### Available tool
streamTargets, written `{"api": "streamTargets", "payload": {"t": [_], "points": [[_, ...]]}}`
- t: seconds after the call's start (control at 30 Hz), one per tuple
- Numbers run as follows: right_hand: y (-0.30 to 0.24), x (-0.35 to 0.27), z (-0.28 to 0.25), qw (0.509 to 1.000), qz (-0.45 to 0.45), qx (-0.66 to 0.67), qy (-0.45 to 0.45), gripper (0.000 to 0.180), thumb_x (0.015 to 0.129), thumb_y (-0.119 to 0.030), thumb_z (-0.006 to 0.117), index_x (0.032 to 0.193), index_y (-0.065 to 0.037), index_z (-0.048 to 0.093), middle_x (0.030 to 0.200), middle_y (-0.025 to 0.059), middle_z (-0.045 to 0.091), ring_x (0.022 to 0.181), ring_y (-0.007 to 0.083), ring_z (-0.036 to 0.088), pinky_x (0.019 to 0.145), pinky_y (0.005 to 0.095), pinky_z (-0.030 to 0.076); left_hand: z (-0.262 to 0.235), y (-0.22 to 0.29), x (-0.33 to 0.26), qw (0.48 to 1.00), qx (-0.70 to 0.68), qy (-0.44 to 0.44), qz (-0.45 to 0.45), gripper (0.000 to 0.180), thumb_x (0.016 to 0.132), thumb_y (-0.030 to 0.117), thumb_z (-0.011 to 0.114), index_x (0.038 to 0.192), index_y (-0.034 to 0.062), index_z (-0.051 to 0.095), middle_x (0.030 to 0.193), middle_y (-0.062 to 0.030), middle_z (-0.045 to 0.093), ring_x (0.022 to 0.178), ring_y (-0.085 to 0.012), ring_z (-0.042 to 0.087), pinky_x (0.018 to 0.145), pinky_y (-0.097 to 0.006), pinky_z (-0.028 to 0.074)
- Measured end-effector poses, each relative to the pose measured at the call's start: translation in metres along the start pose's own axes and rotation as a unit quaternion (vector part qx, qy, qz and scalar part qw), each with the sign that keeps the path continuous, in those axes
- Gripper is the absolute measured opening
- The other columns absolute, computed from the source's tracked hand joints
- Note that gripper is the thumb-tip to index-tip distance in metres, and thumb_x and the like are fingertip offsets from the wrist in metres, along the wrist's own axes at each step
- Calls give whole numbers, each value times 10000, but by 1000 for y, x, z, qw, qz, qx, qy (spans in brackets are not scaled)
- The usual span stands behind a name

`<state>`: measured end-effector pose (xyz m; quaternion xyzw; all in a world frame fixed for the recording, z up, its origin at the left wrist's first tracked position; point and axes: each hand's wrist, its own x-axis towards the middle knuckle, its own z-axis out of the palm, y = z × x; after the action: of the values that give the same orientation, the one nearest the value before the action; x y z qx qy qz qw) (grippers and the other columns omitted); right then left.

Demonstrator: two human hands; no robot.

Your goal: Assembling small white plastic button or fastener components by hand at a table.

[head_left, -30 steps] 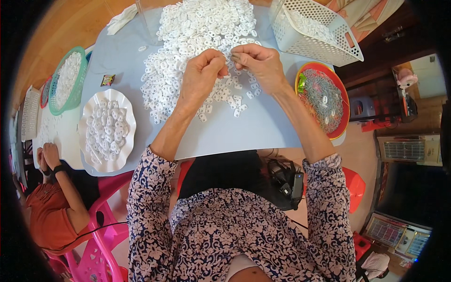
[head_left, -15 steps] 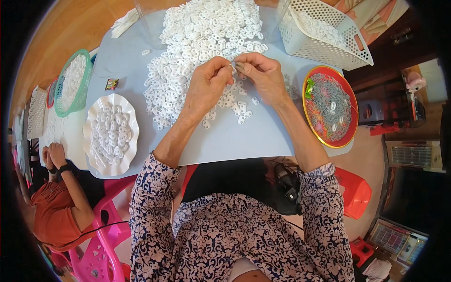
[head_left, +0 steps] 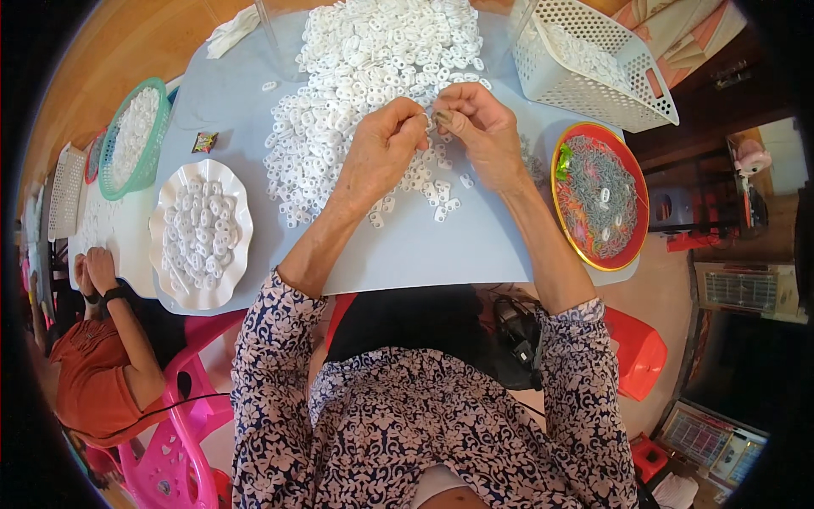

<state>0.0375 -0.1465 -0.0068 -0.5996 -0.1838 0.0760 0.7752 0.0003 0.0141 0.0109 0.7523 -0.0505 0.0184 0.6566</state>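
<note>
Heaped flat white ovals [head_left: 381,51], scalloped plate [head_left: 208,298]

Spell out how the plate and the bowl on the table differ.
The plate is white; the bowl is red with a yellowish rim.
The plate has a wavy edge; the bowl's edge is smooth.
The plate holds white pieces; the bowl holds mostly thin grey pieces, with a few white ones on top.
Both stand on the table and hold many small pieces.

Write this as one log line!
left hand and right hand: pinched, close together | hold: unclear | white pieces: heaped on table
</note>
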Motion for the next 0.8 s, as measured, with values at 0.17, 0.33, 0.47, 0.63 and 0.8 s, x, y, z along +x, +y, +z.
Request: {"api": "streamTargets", "payload": {"t": [0.17, 0.33, 0.47, 0.63, 0.8], "points": [[0, 0, -2, 1000, -18, 3, 10, 209, 877, -59, 618, 1072, -12, 563, 915, 22, 632, 799, 60, 570, 730, 211, 480, 3, 6, -1, 1000, -1, 0, -9, 178, 894, 149, 486, 856, 5, 584, 662, -12, 555, 577, -64, 441, 510, -233, 360], [0, -1, 0, 1000, -24, -14, 7, 190, 871, -60, 627, 1045, -14, 565, 884, 13, 629, 791, 54, 565, 723, 205, 475, 2, 2, -1, 1000, 5, -5, 3, 187, 894, 156, 489, 839, 4, 582, 659, -20, 556, 583, -73, 448, 519, -240, 368], [1, -1, 1, 999, -22, -20, 21, 193, 868, -72, 635, 1037, -13, 564, 868, 7, 625, 788, 52, 564, 719, 202, 474, 3, 1, -1, 1000, 6, 4, 8, 189, 893, 149, 482, 830, -2, 578, 658, -32, 559, 599, -86, 470, 534, -248, 382], [2, -2, 4, 999, -32, -23, 16, 175, 878, -34, 602, 1041, -12, 542, 922, 37, 624, 803, 84, 570, 723, 232, 482, 4, 0, -1, 999, 20, 2, 28, 196, 892, 137, 458, 829, -5, 578, 659, -41, 562, 618, -94, 490, 550, -255, 394], [1, -2, 2, 999, -28, -19, 29, 181, 879, -36, 603, 1049, -21, 544, 922, 33, 621, 812, 85, 569, 725, 235, 481, 1, 4, 0, 1000, 26, -13, 7, 201, 918, 170, 494, 884, -6, 587, 704, -14, 575, 687, -87, 531, 670, -242, 449]]}}
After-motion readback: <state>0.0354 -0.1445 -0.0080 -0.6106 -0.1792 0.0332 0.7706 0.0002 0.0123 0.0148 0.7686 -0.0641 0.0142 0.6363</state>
